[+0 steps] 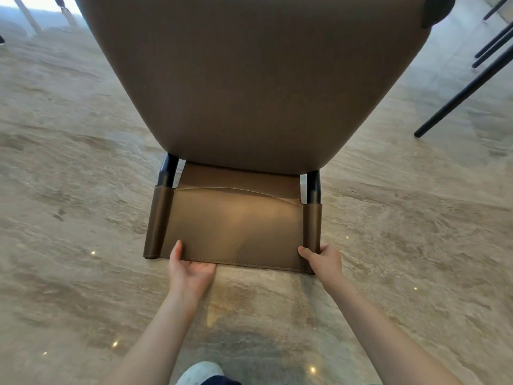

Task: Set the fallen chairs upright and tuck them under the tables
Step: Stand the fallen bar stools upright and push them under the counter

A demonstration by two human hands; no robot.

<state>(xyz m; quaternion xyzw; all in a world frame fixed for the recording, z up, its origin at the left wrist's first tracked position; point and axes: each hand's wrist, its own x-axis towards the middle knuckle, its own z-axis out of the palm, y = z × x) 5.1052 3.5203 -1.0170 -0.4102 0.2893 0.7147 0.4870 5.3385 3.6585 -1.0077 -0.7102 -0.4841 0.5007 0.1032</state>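
Note:
A brown upholstered chair (249, 79) lies on its back on the marbled floor, its seat rising away from me and its leather backrest (236, 218) near me, flat on the floor. My left hand (190, 269) grips the backrest's top edge left of centre, thumb on top and fingers underneath. At the right corner, my right hand (322, 259) holds the same edge, thumb on top and fingers curled round the sleeve-covered post. The chair's legs are hidden behind the seat.
Thin black legs (466, 90) of other furniture slant down at the right. More legs (66, 11) show at the top left by a bright window. My white shoe (200, 373) is at the bottom centre.

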